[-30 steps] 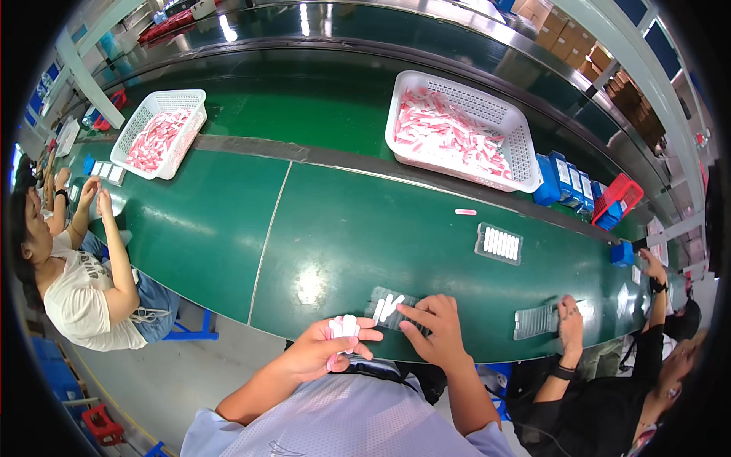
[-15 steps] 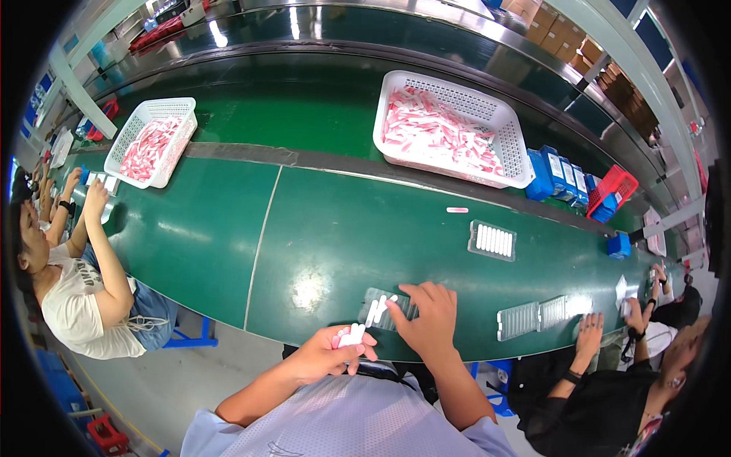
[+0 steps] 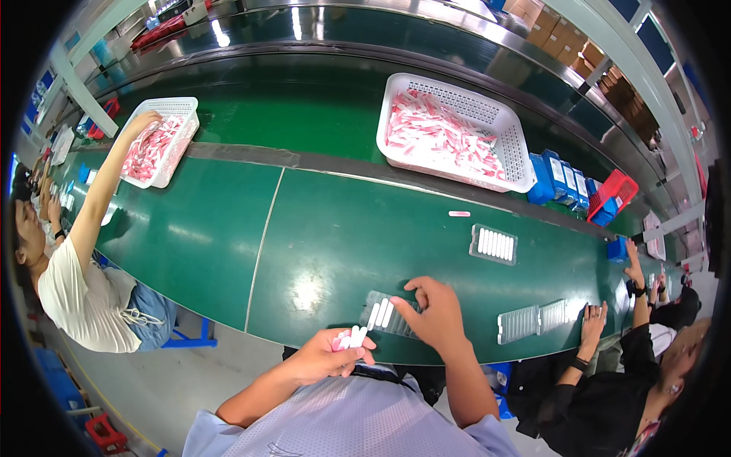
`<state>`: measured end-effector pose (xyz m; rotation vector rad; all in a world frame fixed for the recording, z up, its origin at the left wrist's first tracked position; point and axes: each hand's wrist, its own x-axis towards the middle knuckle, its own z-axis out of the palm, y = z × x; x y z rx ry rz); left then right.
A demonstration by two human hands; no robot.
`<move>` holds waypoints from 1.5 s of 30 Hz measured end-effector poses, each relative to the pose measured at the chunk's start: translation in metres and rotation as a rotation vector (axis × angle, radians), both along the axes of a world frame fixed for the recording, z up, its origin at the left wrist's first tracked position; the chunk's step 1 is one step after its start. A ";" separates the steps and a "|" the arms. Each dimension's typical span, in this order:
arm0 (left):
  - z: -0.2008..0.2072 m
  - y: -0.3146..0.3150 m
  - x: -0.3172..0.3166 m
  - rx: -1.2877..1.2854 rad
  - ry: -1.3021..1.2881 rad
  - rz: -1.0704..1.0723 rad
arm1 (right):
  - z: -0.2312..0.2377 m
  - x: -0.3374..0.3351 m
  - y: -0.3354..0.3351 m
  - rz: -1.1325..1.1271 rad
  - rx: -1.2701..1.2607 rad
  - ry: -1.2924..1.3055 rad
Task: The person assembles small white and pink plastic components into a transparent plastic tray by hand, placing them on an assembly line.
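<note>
My left hand (image 3: 329,358) is closed around several small pink-and-white plastic sticks (image 3: 352,338) at the table's near edge. Just beyond it lies a clear ribbed plastic tray (image 3: 399,325). White sticks (image 3: 380,313) rest side by side at the tray's left end. Over the tray's right part hovers my right hand (image 3: 439,314), its thumb and forefinger apart with nothing visible between them. The thumb tip is close to the rightmost stick.
A filled tray (image 3: 493,244) and a loose pink stick (image 3: 459,214) lie farther right. White baskets of sticks (image 3: 455,174) (image 3: 190,114) stand beyond. Empty trays (image 3: 518,324) lie near a co-worker's hand (image 3: 593,329). Blue boxes (image 3: 560,177) and a red basket (image 3: 623,185) stand at far right.
The tilted stick under my right hand now lies in line with the others in the tray, and my fingers have come off it. The left co-worker has reached into the basket; another reaches toward a blue box.
</note>
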<state>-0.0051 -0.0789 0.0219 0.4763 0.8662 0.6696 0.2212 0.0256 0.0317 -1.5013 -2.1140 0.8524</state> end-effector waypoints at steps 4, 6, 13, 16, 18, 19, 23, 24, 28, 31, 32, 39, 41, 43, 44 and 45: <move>0.002 0.001 0.006 0.056 0.048 -0.070 | 0.015 -0.013 -0.026 0.176 -0.182 0.327; 0.004 0.004 0.008 0.146 0.076 -0.115 | 0.020 -0.015 -0.031 0.253 -0.298 0.326; 0.007 0.005 0.002 0.002 0.010 -0.026 | -0.004 0.003 -0.031 0.312 -0.397 0.468; 0.004 0.005 0.001 -0.005 -0.058 -0.004 | -0.005 0.008 -0.033 0.321 -0.419 0.529; 0.004 0.005 0.003 0.042 -0.032 0.005 | -0.006 0.009 -0.034 0.326 -0.428 0.554; 0.003 0.005 0.003 0.041 -0.032 0.006 | -0.010 0.009 -0.035 0.332 -0.429 0.599; 0.007 0.007 0.008 0.149 0.062 0.068 | -0.002 0.006 -0.039 0.320 -0.478 0.767; 0.009 0.007 0.010 0.197 0.110 0.112 | -0.002 0.005 -0.040 0.318 -0.479 0.768; 0.008 0.006 0.015 0.290 0.183 0.137 | -0.014 0.006 -0.050 0.160 -0.585 0.743; 0.010 0.008 0.014 0.299 0.150 0.144 | -0.004 0.006 -0.043 0.227 -0.466 0.651; 0.013 0.011 0.011 0.166 0.081 0.087 | 0.004 0.005 -0.040 0.331 -0.317 0.547; 0.012 0.011 0.011 0.114 0.131 0.118 | 0.007 -0.002 -0.051 0.106 -0.578 0.828; 0.015 0.012 0.013 0.128 0.119 0.107 | 0.007 -0.003 -0.053 0.054 -0.489 0.634; 0.016 0.011 0.015 0.140 0.106 0.095 | -0.005 -0.002 -0.056 0.011 -0.454 0.685; 0.015 0.012 0.015 0.108 0.112 0.097 | -0.011 -0.002 -0.055 -0.028 -0.416 0.737; 0.015 0.012 0.015 0.076 0.117 0.100 | -0.014 -0.002 -0.054 -0.028 -0.417 0.737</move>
